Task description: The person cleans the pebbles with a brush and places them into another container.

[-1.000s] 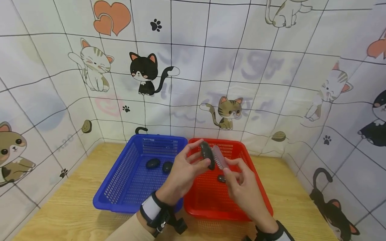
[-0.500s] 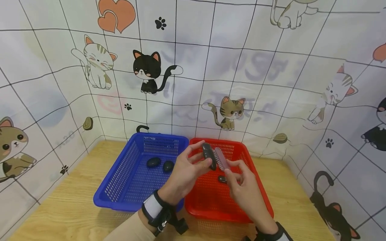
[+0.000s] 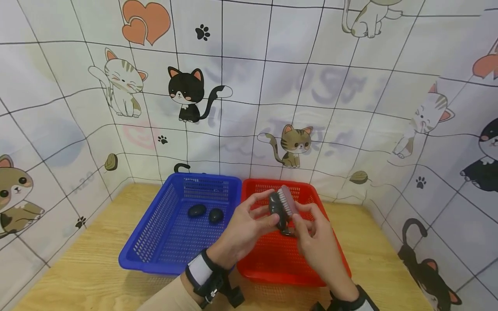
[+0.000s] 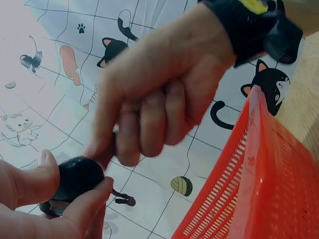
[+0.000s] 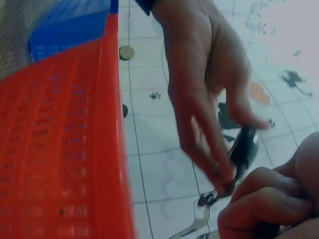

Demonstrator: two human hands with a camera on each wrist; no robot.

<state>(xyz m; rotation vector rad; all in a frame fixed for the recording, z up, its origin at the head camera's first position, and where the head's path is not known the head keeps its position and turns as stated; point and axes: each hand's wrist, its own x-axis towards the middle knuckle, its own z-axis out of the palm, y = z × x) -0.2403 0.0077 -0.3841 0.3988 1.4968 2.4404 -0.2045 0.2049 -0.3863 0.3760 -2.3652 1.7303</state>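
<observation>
My left hand (image 3: 243, 226) pinches a smooth dark stone (image 3: 275, 205) between thumb and fingers above the red basket. On the right, my right hand (image 3: 317, 235) holds a small pinkish brush (image 3: 288, 201) by its back, its pale bristles turned toward the stone's right side and seeming to touch it. The left wrist view shows the stone close up, and the brush is mostly hidden there by the right fingers. In the right wrist view the stone appears blurred. Below the hands, a smaller dark stone (image 3: 287, 232) lies in the red basket, partly covered.
The red basket (image 3: 280, 276) stands on the wooden table (image 3: 85, 268) beside a blue basket (image 3: 136, 242). Two dark stones, a left one (image 3: 197, 210) and a right one (image 3: 215, 215), lie inside the blue basket. A cat-print sheet (image 3: 241, 86) hangs behind.
Both hands have shifted slightly; the held stone has moved right and down. The brush has tilted and come closer against the stone's side. The stones in the blue basket stay put.
</observation>
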